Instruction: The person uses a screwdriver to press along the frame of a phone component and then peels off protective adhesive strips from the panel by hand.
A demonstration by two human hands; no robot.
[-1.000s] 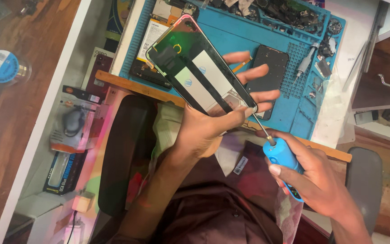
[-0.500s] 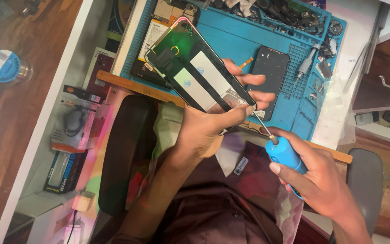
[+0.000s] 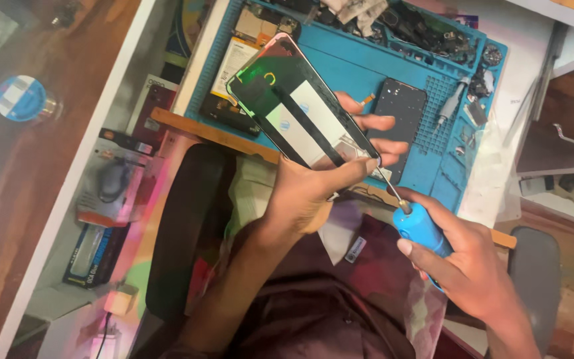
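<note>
At the lower corner of the phone panel [image 3: 300,118], beside the left hand's [image 3: 307,193] thumb
Left hand clamped on panel; right hand [image 3: 463,266] wrapped around blue screwdriver [image 3: 420,229], tip now nudged closer against that corner, working the edge

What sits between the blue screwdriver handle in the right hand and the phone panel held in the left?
Only the screwdriver's thin metal shaft spans it in the head view, its tip at the phone panel's lower corner.

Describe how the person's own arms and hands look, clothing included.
Both hands, the left hand and the right hand, are bare: no gloves, and no rings or watch that I can make out. The forearms are uncovered too. The person wears a dark maroon shirt with an open collar; no cuff reaches the wrists.
</note>
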